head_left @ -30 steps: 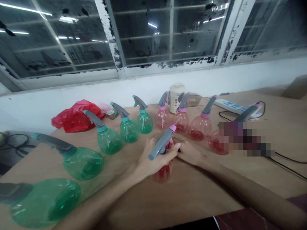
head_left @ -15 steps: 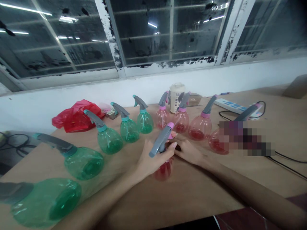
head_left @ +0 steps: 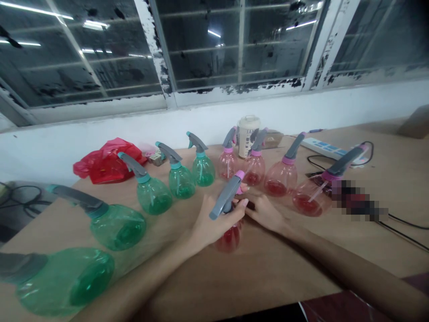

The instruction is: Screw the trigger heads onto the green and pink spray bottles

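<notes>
A pink spray bottle [head_left: 229,238] with a grey and pink spray head stands upright at the middle of the table, red liquid inside. My left hand [head_left: 212,221] is closed round its neck, just under the spray head. From the right, my right hand [head_left: 263,212] reaches the same neck with bent fingers; their tips are partly hidden behind the bottle and the left thumb. Behind my hands stands another pink spray bottle [head_left: 254,167]. To the left of my left hand is a green spray bottle [head_left: 182,183] holding green liquid.
Several green bottles curve along the left, the nearest green bottle [head_left: 63,281] at the front; pink ones line the back and right. Behind are a red plastic bag [head_left: 107,163], a paper cup [head_left: 247,138] and a power strip [head_left: 326,150]. Cables lie at right, beside a blurred-out patch.
Both hands keep their hold at the bottle's neck with hardly any movement. The view has shifted very slightly.
</notes>
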`<state>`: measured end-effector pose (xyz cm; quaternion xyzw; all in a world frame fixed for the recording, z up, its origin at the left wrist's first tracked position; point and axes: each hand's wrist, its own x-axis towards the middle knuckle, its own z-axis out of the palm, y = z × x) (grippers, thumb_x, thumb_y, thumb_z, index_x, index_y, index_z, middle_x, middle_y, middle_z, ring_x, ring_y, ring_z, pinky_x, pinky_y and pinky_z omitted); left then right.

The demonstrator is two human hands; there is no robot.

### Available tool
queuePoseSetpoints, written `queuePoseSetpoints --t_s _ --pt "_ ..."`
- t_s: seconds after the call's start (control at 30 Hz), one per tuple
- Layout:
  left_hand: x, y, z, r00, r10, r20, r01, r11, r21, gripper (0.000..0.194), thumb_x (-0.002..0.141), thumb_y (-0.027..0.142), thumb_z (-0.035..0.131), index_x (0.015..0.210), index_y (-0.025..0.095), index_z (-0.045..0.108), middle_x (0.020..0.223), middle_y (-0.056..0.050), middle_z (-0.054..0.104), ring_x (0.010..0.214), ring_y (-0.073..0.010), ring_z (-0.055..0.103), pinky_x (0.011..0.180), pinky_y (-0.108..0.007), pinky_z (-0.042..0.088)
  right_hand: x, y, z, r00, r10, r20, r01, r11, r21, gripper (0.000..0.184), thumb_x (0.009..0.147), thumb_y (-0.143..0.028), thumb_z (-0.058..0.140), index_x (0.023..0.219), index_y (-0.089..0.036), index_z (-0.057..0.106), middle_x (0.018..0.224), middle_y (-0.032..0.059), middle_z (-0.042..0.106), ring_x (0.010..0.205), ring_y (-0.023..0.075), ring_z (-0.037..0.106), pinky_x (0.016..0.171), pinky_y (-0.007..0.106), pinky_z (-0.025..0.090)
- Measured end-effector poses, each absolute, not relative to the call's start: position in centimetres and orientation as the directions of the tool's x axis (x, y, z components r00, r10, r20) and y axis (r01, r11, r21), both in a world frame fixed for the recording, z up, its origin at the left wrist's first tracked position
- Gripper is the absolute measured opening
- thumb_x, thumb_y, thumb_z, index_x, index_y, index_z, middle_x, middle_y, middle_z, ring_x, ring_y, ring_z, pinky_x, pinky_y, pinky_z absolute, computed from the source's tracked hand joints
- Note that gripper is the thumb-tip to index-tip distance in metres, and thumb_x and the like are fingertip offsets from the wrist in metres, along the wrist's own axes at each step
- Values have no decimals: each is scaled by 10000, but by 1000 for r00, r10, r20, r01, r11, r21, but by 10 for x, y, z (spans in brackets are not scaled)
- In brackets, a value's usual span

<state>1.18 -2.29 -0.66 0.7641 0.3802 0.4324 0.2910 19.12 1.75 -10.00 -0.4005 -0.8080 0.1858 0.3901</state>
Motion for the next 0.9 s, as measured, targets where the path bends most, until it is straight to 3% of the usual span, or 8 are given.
queuePoseSetpoints --t_s 0.3,0.47,0.73,0.9 --pt "15 -20 1 380 826 416 308 -537 786 68 802 273 605 797 205 608 596 49 544 545 -108 514 522 -238 434 192 16 -99 -280 843 459 530 535 -658 245 883 -217 519 1002 -203 733 1072 70 755 977 245 711 887 407 544" --pt "15 -20 3 361 849 385 339 -504 794 191 799 306 606 669 212 502 513 81 435 466 -85 403 467 -228 371 191 14 -96 -264 837 479 506 543 -670 224 882 -216 522 960 -201 731 1064 62 755 982 233 702 915 403 530" --pt "13 -20 -7 309 861 403 294 -490 821 129 804 302 614 883 204 640 487 85 448 441 -100 457 450 -243 396 190 15 -95 -258 816 518 491 572 -657 230 881 -206 527 1019 -221 712 1075 54 749 1015 232 695 930 407 528" --pt "12 -22 -9 312 861 403 284 -489 825 120 816 307 620 878 209 650 489 82 471 464 -114 520 475 -250 428 191 15 -95 -254 808 531 487 581 -652 219 880 -190 523 1001 -214 703 1052 56 749 970 217 699 902 391 537"
